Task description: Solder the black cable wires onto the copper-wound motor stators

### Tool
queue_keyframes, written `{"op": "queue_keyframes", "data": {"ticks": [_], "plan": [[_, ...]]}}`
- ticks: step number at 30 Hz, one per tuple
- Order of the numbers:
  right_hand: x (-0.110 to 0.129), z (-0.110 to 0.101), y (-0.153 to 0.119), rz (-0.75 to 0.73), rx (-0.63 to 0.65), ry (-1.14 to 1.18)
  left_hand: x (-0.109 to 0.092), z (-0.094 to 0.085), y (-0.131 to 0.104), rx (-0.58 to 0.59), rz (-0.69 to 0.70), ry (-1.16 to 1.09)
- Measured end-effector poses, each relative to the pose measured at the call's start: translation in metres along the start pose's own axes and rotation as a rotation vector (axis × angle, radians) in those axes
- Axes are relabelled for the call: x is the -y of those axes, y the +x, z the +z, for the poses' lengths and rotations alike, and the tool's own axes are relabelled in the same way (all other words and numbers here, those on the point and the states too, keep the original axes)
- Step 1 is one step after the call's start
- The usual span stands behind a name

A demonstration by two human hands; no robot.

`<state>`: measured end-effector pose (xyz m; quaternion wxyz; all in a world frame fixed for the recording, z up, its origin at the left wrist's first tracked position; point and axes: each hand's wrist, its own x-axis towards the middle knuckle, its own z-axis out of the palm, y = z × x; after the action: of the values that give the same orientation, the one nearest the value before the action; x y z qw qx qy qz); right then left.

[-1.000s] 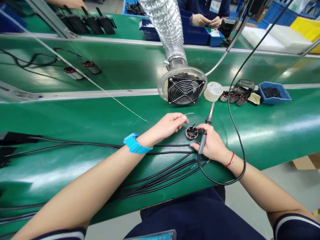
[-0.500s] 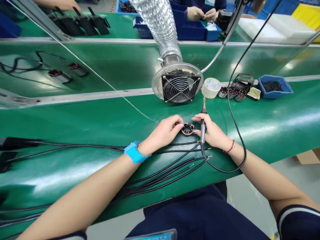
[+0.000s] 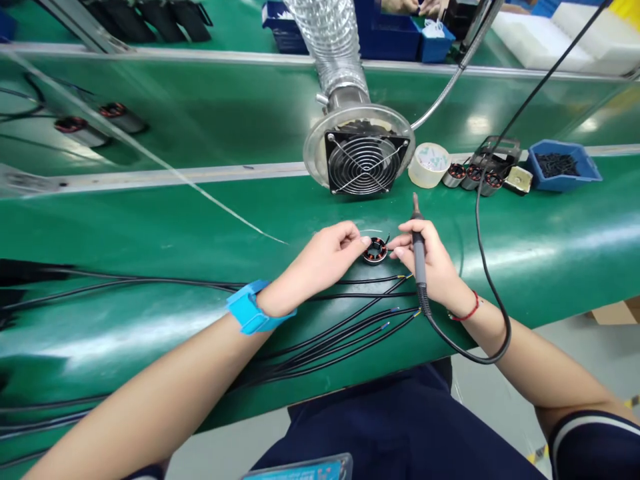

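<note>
A small ring-shaped motor stator with copper windings lies on the green bench between my hands. My left hand is closed in a pinch, its thumb tip against the stator's left rim. A thin pale strand, which looks like solder wire, extends from its fingers behind the stator. My right hand grips a soldering iron, tip pointing up and away from the stator. Its thumb and fingers also reach the stator's right side, by a short dark lead; whether they pinch it is unclear.
Black cables with stripped coloured ends lie in front of my hands. A fume-extractor fan hangs beyond. Behind right stand a tape roll, several stators, a sponge tin and a blue bin. A co-worker's hands show across the bench.
The view has shifted slightly. The thin wire from my left hand has moved from across the stator to behind it. My right fingers have closed in on the stator's right side.
</note>
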<state>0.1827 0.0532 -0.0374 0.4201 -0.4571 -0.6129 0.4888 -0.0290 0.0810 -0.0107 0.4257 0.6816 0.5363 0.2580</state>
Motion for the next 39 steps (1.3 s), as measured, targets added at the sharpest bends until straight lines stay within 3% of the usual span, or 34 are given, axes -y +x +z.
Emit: {"op": "queue_keyframes", "data": {"ticks": [5,8,12,20,31,35,39], "plan": [[-0.006,0.004,0.011,-0.015,0.046,-0.035,0.011,-0.011,-0.002,0.117,-0.059,0.115],[-0.008,0.005,0.012,-0.065,-0.01,-0.071,0.02,-0.016,-0.003,0.193,-0.078,0.087],[-0.01,0.004,0.011,-0.175,-0.119,-0.209,0.026,-0.015,-0.004,0.18,-0.085,0.05],[-0.017,-0.002,0.003,-0.364,-0.117,-0.471,0.027,-0.011,-0.005,0.197,-0.078,0.009],[-0.012,-0.006,0.005,-0.151,-0.154,-0.054,0.029,-0.01,-0.004,0.197,-0.051,-0.001],[-0.013,-0.002,0.014,-0.106,-0.056,-0.079,0.03,-0.01,-0.004,0.197,-0.041,-0.013],[-0.011,0.002,0.016,-0.145,-0.016,-0.245,0.032,-0.009,-0.003,0.195,-0.036,-0.022]]}}
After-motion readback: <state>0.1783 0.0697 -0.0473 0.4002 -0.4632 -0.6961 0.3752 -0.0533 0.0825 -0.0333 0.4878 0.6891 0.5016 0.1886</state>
